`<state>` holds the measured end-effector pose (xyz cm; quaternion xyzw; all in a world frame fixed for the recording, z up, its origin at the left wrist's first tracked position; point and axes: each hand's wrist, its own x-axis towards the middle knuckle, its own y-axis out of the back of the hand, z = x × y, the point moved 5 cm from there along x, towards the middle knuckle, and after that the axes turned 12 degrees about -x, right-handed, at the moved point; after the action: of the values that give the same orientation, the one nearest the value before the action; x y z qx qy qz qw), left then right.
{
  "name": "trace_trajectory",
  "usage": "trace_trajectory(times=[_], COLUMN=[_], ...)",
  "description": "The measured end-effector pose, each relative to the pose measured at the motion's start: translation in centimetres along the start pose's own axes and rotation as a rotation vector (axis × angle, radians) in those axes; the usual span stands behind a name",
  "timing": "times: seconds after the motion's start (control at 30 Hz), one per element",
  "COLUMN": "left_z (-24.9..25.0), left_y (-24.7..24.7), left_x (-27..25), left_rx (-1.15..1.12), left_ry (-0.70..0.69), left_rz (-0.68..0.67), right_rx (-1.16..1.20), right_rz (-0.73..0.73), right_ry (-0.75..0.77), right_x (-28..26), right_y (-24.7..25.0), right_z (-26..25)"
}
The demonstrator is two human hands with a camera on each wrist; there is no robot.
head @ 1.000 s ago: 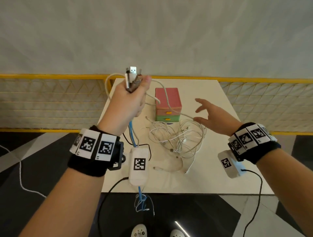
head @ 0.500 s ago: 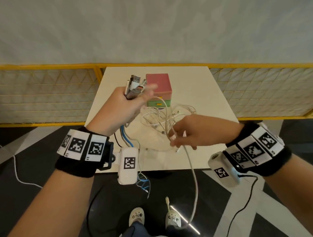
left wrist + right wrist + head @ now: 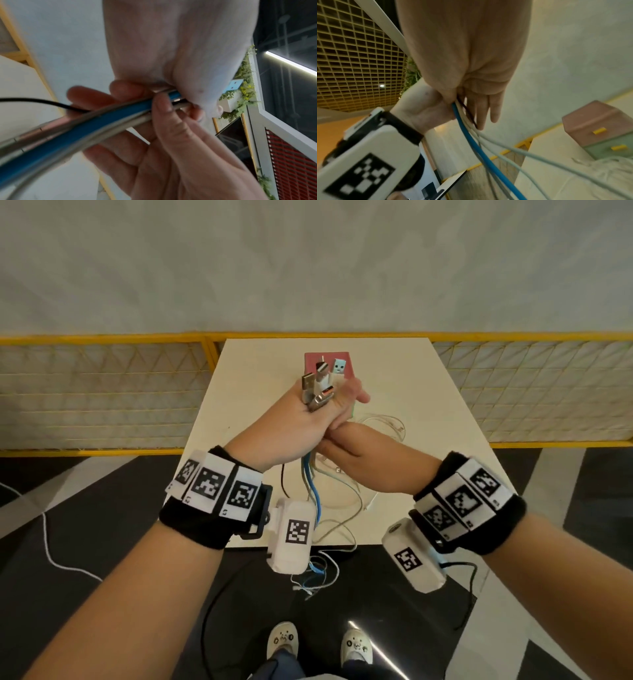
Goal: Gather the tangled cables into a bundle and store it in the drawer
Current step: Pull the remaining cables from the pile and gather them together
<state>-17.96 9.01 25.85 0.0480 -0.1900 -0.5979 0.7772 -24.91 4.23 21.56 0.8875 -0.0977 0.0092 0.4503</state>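
Note:
My left hand [image 3: 301, 416] is raised above the table [image 3: 257, 392] and grips a bundle of cables [image 3: 120, 115] just below their plugs. Several USB plugs [image 3: 322, 381] stick up out of its fist. Blue, white and black strands [image 3: 313, 491] hang down from it past the table's front edge. My right hand [image 3: 346, 446] comes in from below, right against the left hand, and pinches the same strands [image 3: 467, 128] between thumb and straight fingers. The pink and green drawer box [image 3: 594, 125], its drawers shut, stands behind the hands, mostly hidden in the head view.
Loose white cable loops [image 3: 383, 426] lie on the table right of the hands. Cable ends [image 3: 315, 580] dangle below the table's front edge above my shoes [image 3: 284, 642]. A yellow mesh fence [image 3: 102, 392] runs behind the table. A white cord [image 3: 51, 546] lies on the dark floor.
My right hand left the tangle, picked up a white cable and brought it up under the left hand. The left hand shifted right, in front of the drawer box.

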Motion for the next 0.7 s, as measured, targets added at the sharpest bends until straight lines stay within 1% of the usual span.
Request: trace_trajectory(times=[0.07,0.17,0.27,0.33,0.4,0.43,0.57,0.63,0.7], left_z=[0.1,0.2,0.8,0.8,0.4,0.2,-0.2,-0.3,-0.6], left_y=[0.4,1.3,1.9,2.3,2.6,2.6,3.4,3.6,3.6], left_x=[0.1,0.0,0.3,0.3,0.2,0.2,0.2,0.2,-0.1], left_rx=[0.010,0.015,-0.008,-0.029,-0.079,-0.133,-0.416,-0.503,-0.519], left_ry=[0.017,0.023,-0.004,-0.035,-0.035,-0.025,-0.002,0.008,0.040], left_rz=[0.059,0.161,0.228,0.261,0.277,0.293,0.392,0.408,0.408], right_rx=[0.134,0.285,0.358,0.346,0.279,0.247,0.111,0.109,0.132], right_rz=[0.039,0.109,0.157,0.154,0.154,0.146,0.040,0.025,-0.011], right_ry=[0.017,0.095,0.085,0.068,0.056,0.049,-0.017,-0.050,-0.061], right_x=[0.4,0.9,1.2,1.2,1.3,1.4,1.0,0.7,1.1], right_y=[-1.0,-2.4,-3.9,-4.8,-5.6,-6.1,-9.0,-9.9,-10.5], right_z=[0.4,0.7,1.1,1.7,2.5,3.1,5.7,7.0,7.7])
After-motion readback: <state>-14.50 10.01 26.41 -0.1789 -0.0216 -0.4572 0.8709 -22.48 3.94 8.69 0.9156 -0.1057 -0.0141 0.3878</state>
